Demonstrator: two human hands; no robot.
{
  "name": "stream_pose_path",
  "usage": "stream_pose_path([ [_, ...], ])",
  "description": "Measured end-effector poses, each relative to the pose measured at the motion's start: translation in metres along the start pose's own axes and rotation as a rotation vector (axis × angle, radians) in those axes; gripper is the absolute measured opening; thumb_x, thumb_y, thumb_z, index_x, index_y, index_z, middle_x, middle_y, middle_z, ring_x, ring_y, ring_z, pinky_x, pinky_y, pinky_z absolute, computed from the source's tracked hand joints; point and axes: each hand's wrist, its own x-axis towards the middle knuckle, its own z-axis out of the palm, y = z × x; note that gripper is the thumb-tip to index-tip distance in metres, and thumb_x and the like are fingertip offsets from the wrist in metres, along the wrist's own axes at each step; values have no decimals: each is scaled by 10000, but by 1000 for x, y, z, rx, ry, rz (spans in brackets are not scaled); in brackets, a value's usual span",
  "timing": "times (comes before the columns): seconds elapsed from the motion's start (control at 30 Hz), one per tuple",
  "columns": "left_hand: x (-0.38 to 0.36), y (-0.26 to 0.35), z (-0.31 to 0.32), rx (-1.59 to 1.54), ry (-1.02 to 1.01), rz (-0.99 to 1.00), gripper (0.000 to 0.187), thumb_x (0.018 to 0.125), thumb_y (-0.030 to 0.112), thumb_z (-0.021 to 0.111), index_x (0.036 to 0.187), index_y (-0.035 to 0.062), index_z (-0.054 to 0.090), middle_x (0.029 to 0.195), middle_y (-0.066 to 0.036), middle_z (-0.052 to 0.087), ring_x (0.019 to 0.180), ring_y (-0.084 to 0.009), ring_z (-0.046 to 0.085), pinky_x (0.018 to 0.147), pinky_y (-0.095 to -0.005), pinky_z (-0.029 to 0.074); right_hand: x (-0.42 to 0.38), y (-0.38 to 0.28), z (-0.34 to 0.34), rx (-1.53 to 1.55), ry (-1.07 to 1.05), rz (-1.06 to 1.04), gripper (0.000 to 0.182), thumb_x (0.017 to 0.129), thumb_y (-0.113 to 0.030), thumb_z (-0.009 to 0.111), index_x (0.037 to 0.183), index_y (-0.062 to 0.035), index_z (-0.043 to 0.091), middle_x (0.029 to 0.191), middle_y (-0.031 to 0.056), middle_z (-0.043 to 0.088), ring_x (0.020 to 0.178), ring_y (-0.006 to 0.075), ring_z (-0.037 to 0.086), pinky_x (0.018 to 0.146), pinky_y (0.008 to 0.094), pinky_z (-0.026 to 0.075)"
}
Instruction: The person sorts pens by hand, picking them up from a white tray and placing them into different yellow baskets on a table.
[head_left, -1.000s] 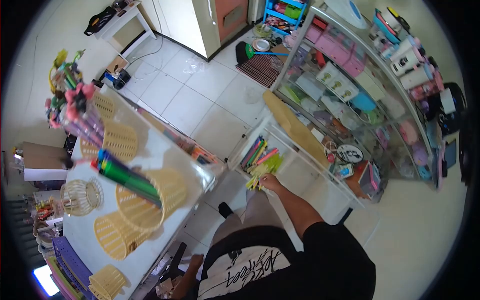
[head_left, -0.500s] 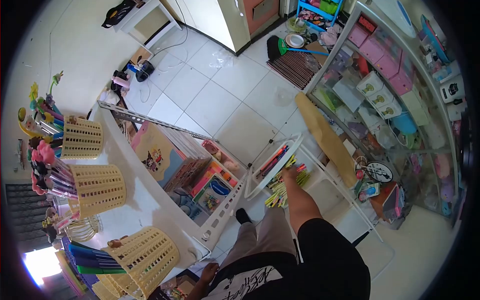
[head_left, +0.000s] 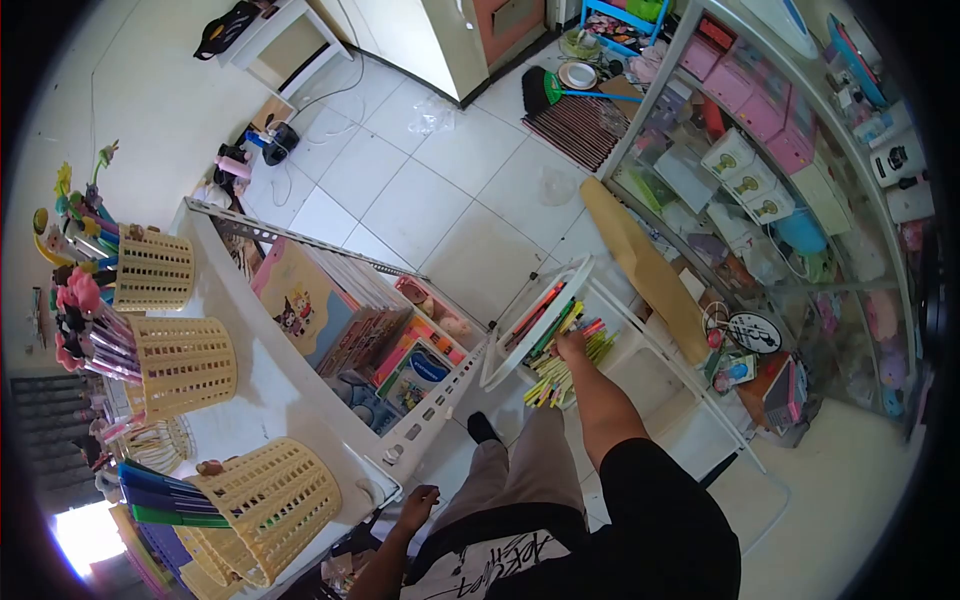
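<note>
My right hand [head_left: 571, 346] is at a loose pile of slim pens [head_left: 565, 380], mostly yellow-green, with its fingers closed on some of them. The pile lies on a white plastic chair [head_left: 650, 395], close to its white rounded rim [head_left: 535, 325]. Beyond that rim lie more pens in red, orange and dark colours [head_left: 533, 312]. My left hand [head_left: 420, 500] hangs beside my leg, fingers loosely apart, with nothing seen in it. It is nearest the corner of the white table [head_left: 385, 490].
Woven baskets of pens [head_left: 185, 365] stand on the white table at left. Below are notebooks [head_left: 310, 300] and packs [head_left: 425, 375] in a shelf. A glass display case [head_left: 740, 230] stands at right, with a brown paper roll [head_left: 645, 270] beside it. A broom [head_left: 545, 92] lies farther back.
My right hand has shifted slightly up and left over the pens, and some pens have moved towards the rim. My left hand has come forward, away from my body, and shows more fully.
</note>
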Motion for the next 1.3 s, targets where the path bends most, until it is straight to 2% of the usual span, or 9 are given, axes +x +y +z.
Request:
stream_pose_path([
  [0.3,7,21,24,202,-119,104,441,950,387,568,1152,-1,624,1077,-172,683,987,-271,675,884,-359,502,-38,8,-17,138,166,-139,325,883,-244,624,654,-16,658,554,97,644,484,201,650,527,334,530],
  [0.37,13,47,34,250,-187,166,432,952,393,566,1165,21,623,1094,-176,680,1030,-291,661,902,-372,496,-53,21,-24,82,176,-183,255,902,-217,603,774,-6,667,590,95,653,485,206,642,516,341,524],
  [0.5,31,130,67,204,-191,520,411,957,370,580,1183,27,600,1083,-177,674,1002,-283,666,889,-364,501,-147,15,-27,123,-185,-471,201,943,-194,569,938,2,612,717,68,656,598,121,627,524,290,484],
  [0.63,54,205,116,27,-42,701,318,963,247,585,1178,12,594,962,-122,660,853,-181,654,740,-296,519,-238,-18,-41,276,-442,-436,198,966,-193,568,915,-9,619,708,31,632,597,82,576,529,243,456],
  [0.8,82,208,133,-181,-386,382,291,984,181,535,1212,1,556,850,-75,638,718,-119,604,639,-268,483,-234,-29,-54,340,-563,-568,249,961,-252,588,921,-11,634,696,24,622,558,71,540,500,226,426],
  [0.87,82,205,130,-136,-393,338,280,990,162,517,1217,1,543,815,-64,627,673,-105,582,611,-260,466,-211,-42,-82,201,-635,-128,261,942,-318,619,935,-58,644,717,3,595,581,69,514,515,228,420],
  [1.0,80,187,125,-227,-327,320,194,1001,146,478,1142,33,550,777,-28,584,604,-77,498,561,-220,407,-76,21,-53,254,-112,-154,267,935,-337,603,916,-76,656,659,-3,571,554,82,515,478,249,402],
  [1.1,77,174,118,-260,-273,291,166,982,149,491,1098,42,541,763,-21,559,624,-82,490,574,-222,401,-19,21,-43,237,-58,-64,249,916,-301,619,934,-55,651,721,49,629,591,96,576,487,273,435],
  [1.3,65,150,101,-198,-233,283,160,945,143,518,1074,50,535,757,-7,531,658,-88,482,601,-232,391,2,-11,-18,-312,342,-92,326,828,-314,698,946,-19,625,945,203,695,831,331,683,720,430,535],
])
